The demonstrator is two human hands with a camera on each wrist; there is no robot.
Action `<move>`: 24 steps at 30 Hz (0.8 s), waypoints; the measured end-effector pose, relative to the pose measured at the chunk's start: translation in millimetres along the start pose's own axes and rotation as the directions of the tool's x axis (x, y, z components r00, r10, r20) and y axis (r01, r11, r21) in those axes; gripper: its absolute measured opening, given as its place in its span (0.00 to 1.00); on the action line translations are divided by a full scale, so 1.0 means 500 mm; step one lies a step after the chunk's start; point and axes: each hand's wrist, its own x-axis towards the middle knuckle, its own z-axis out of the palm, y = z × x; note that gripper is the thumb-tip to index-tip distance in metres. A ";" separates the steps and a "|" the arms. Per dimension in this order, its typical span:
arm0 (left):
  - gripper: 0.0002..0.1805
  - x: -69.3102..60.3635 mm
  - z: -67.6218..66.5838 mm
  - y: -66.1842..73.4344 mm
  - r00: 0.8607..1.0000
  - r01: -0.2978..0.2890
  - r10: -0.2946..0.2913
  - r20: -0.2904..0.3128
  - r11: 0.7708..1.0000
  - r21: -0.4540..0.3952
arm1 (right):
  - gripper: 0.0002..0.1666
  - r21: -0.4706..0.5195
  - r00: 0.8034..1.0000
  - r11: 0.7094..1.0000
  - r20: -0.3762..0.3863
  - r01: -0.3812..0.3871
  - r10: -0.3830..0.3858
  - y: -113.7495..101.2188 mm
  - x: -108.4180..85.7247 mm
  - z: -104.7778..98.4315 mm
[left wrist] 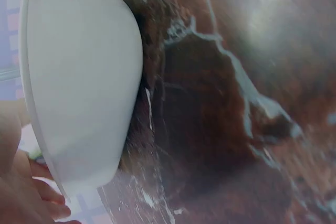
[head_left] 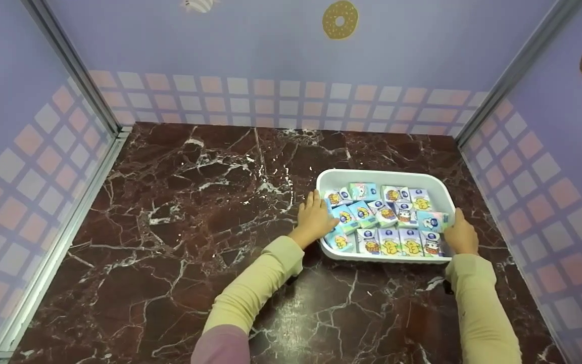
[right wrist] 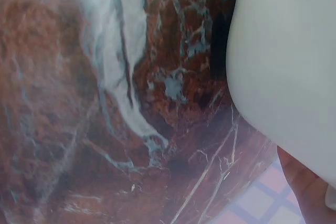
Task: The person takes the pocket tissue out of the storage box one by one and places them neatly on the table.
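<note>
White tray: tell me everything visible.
The white, rounded-rectangular, plastic-looking tray has flared walls and a rim. It is upright, right of centre, on or just above the dark-red, white-veined tabletop; I can't tell which. Small pastel cartoon-printed boxes lie inside. The left hand grips its left end, the right hand its right end.

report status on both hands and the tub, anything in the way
Left hand and right hand gripping opposite ends of white tub. Small packs inside. No obstacle visible.

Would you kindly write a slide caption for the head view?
Left hand and right hand grip opposite ends of a white tray holding cartoon-printed packets, dark marbled tabletop around it.
</note>
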 end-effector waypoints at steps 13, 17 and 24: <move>0.35 -0.004 0.026 0.036 0.996 -0.031 0.042 -0.084 0.991 0.130 | 0.35 -0.036 1.000 0.999 -0.027 -0.010 0.009 -0.003 0.003 0.005; 0.31 0.002 0.028 0.038 0.987 -0.014 0.043 -0.152 0.982 0.187 | 0.35 -0.039 0.999 0.999 -0.040 -0.007 0.005 -0.002 0.006 0.007; 0.16 0.004 0.036 0.023 0.908 -0.015 0.098 -0.408 0.979 0.202 | 0.35 -0.050 0.999 0.999 -0.044 -0.005 0.002 0.004 0.008 0.010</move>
